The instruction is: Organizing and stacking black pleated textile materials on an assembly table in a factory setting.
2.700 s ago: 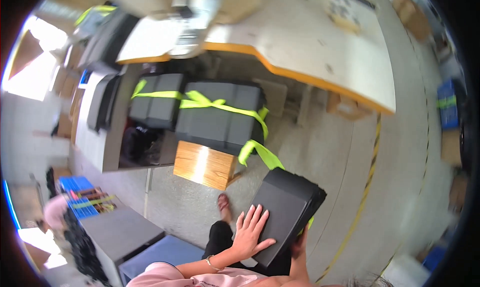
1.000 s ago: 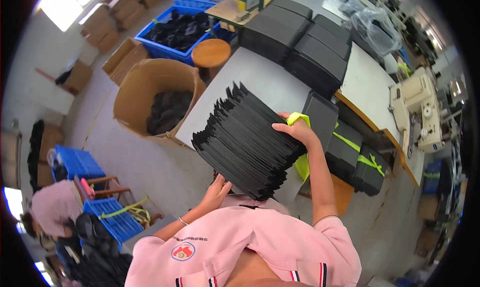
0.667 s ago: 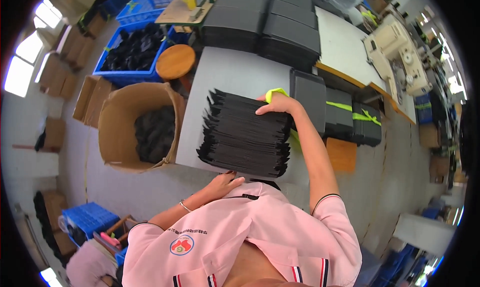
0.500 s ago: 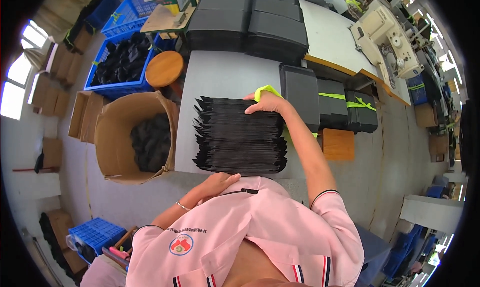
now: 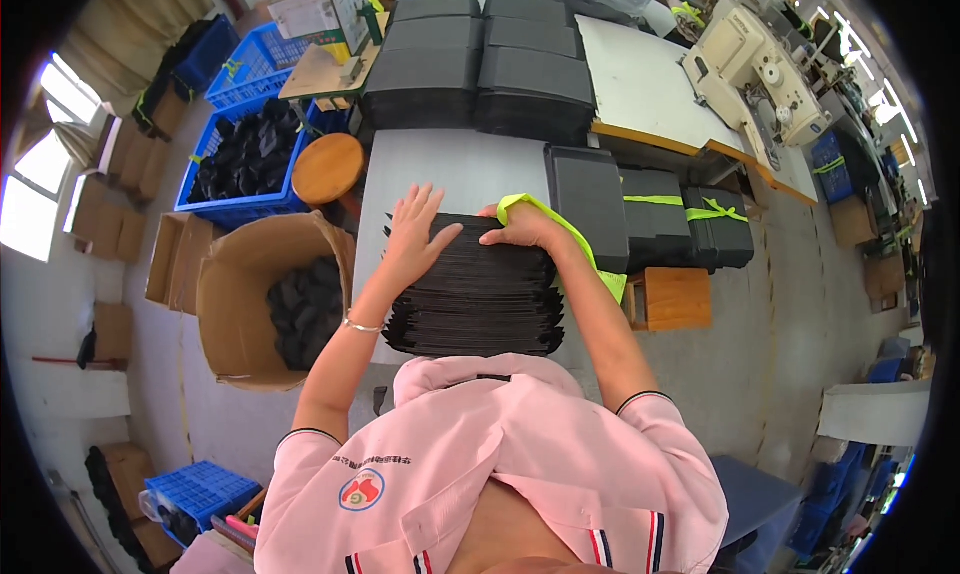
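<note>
A long stack of thin black sheets (image 5: 475, 299), packed edge to edge with ragged sides, lies on the grey tabletop in front of me. My right hand (image 5: 525, 226) grips its far right end, thumb on top and fingertips over the far edge. A bright yellow-green strip (image 5: 582, 249) loops over the back of that hand and trails down beside the forearm; where it ends under the fingers is hidden. Over the stack's far left corner is my left hand (image 5: 412, 236), fingers spread and holding nothing; whether it touches the sheets I cannot tell.
Stacks of black panels (image 5: 425, 69) stand at the table's far end, with bundles tied in yellow-green strips (image 5: 655, 209) at right. Left are a cardboard box (image 5: 235, 324) of black pieces, a wooden stool (image 5: 328, 167) and a blue crate (image 5: 190, 202). A sewing machine (image 5: 745, 64) stands far right.
My left hand has risen from beside my waist to the stack's far left corner, fingers spread. The right hand stays at the far end. More of the strip now shows along the right forearm.
</note>
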The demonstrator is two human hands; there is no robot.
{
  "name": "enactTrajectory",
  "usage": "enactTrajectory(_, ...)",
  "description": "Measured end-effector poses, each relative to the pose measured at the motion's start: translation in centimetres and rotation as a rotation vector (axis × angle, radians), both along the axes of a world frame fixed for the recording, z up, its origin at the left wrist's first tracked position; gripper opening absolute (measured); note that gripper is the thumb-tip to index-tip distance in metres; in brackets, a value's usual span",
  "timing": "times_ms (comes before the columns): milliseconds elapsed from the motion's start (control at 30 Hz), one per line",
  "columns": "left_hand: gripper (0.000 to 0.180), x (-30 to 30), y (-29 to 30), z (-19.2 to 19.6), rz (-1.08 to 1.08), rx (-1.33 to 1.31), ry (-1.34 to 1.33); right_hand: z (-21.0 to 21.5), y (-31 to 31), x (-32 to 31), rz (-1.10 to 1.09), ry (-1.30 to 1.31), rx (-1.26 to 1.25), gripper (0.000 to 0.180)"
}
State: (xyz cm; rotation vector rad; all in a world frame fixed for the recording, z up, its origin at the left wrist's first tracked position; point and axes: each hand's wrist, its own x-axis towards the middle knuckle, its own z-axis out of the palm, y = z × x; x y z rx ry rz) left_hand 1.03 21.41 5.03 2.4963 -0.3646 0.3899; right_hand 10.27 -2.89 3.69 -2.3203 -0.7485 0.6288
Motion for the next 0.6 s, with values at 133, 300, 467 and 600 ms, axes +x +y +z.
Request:
enactTrajectory(133, 0.063, 1.5, -3.7, -2.9, -0.044, 0.184, -0.082, -0.7, -1.4, -0.8, -0.086, -0.109, 0.024, 0.052)
enactTrajectory(300, 0.06, 2.6, -2.9, -4.1, -0.167, 0.157, 0.271, -1.9, -8.7, -2.0, -0.429, 0.04, 0.532, 0.032)
enactTrajectory(467, 0.058, 4.5, -1.6, -3.4, -0.17, 0.119, 0.267, 1.4, -22.3, -2.6, -0.523, 0.319, 0.166, 0.032)
enactTrajectory(600, 0.061, 6.4, -1.6, -2.7, -0.209, 0.1, 0.3, 5.9, -28.2, -2.4, -0.34, 0.443, -0.528, 0.03)
